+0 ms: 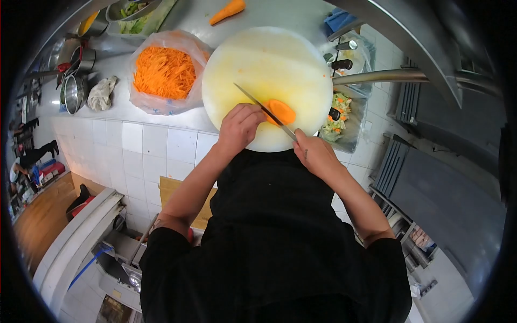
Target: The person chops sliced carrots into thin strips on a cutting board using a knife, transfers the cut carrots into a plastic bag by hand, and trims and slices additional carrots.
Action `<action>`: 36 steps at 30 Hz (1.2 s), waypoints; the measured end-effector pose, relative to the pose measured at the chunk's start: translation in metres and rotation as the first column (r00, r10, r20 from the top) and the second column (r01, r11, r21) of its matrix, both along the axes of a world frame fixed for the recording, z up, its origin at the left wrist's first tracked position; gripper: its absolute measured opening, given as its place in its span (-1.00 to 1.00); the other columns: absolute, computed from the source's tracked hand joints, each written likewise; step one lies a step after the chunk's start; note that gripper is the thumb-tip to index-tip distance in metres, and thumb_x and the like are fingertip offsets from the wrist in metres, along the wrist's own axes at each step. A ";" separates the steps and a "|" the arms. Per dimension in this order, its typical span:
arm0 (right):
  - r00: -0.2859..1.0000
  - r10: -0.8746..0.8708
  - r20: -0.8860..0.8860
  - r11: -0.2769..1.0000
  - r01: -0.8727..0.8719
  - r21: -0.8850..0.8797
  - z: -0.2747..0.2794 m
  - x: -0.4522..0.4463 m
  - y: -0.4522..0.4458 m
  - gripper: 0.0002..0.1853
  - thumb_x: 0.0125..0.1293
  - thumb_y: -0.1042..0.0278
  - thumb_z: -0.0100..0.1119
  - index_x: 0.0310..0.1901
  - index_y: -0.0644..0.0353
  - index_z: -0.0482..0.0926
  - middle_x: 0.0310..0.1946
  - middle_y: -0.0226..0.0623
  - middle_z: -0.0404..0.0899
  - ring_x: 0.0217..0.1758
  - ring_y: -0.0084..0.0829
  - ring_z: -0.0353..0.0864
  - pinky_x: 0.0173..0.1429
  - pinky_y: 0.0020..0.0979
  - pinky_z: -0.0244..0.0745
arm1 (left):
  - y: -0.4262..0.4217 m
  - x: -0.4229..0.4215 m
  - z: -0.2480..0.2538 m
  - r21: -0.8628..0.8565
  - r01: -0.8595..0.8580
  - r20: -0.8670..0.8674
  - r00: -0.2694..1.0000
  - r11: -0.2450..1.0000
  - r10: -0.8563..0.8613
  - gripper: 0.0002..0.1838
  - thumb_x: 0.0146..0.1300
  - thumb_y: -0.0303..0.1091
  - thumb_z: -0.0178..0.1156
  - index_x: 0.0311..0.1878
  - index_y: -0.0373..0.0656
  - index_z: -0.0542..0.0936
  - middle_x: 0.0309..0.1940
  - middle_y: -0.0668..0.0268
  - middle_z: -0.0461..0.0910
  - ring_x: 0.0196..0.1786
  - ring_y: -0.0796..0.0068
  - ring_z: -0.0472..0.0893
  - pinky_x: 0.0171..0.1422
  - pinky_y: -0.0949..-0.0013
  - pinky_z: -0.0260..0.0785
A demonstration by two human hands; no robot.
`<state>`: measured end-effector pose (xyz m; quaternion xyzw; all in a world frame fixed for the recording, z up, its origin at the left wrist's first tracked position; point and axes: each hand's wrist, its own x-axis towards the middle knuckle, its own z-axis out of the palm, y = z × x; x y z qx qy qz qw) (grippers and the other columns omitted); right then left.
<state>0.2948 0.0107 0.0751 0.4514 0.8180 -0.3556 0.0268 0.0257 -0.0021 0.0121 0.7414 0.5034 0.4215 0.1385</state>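
A round white cutting board (242, 59), stained yellow in the middle, lies in front of me. On it, near my side, sits a piece of carrot (284, 110) with a flat oval cut face. My right hand (318, 153) is closed around the handle of a kitchen knife (276, 119), whose blade slants up to the left across the carrot. Just left of the blade, my left hand (240, 128) has its fingers curled and pressed on the carrot. Those fingertips partly hide the carrot's left side.
Left of the board stands a clear plastic bag of shredded carrot (164, 72). Farther left are a crumpled cloth (101, 94) and metal bowls (74, 92). A peeled carrot (227, 11) lies behind. Dark-handled knives (342, 64) and a bin of vegetable scraps (338, 116) are right.
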 end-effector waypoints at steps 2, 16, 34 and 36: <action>1.000 -0.005 -0.002 1.000 0.005 0.022 0.008 0.006 0.001 -0.80 0.62 0.35 0.21 0.02 0.21 0.39 -0.48 0.09 0.66 -0.33 0.26 0.71 -0.24 0.20 0.54 | 0.001 -0.001 -0.004 0.024 -0.002 -0.037 0.999 1.000 0.003 -0.78 0.15 -0.63 0.48 -0.15 -0.14 0.77 -0.09 0.25 0.79 -0.04 0.15 0.76 0.08 0.18 0.64; 0.983 0.044 0.181 0.999 -0.043 -0.005 0.077 0.046 -0.031 -0.78 0.65 0.29 0.21 0.01 0.22 0.41 -0.42 0.04 0.73 -0.32 0.19 0.76 -0.23 0.16 0.61 | 0.000 0.001 -0.005 0.034 -0.021 -0.009 1.000 0.999 0.022 -0.74 0.09 -0.66 0.49 -0.16 -0.13 0.78 -0.09 0.25 0.78 -0.05 0.16 0.77 0.07 0.20 0.65; 0.998 0.016 0.059 1.000 -0.017 0.004 0.001 -0.002 -0.006 -0.81 0.62 0.34 0.18 0.01 0.22 0.39 -0.45 0.09 0.69 -0.30 0.25 0.75 -0.20 0.21 0.59 | -0.003 -0.001 -0.004 -0.003 -0.054 -0.008 0.998 0.999 0.054 -0.76 0.10 -0.65 0.48 -0.17 -0.12 0.78 -0.08 0.26 0.79 -0.03 0.15 0.76 0.10 0.18 0.64; 1.000 0.004 0.014 1.000 -0.005 0.011 -0.001 0.001 -0.004 -0.79 0.61 0.36 0.21 0.04 0.20 0.38 -0.43 0.08 0.67 -0.29 0.27 0.72 -0.21 0.21 0.55 | -0.001 -0.001 -0.004 -0.011 -0.068 0.006 0.998 0.998 0.068 -0.75 0.10 -0.66 0.48 -0.17 -0.12 0.79 -0.08 0.26 0.79 -0.02 0.14 0.76 0.10 0.19 0.65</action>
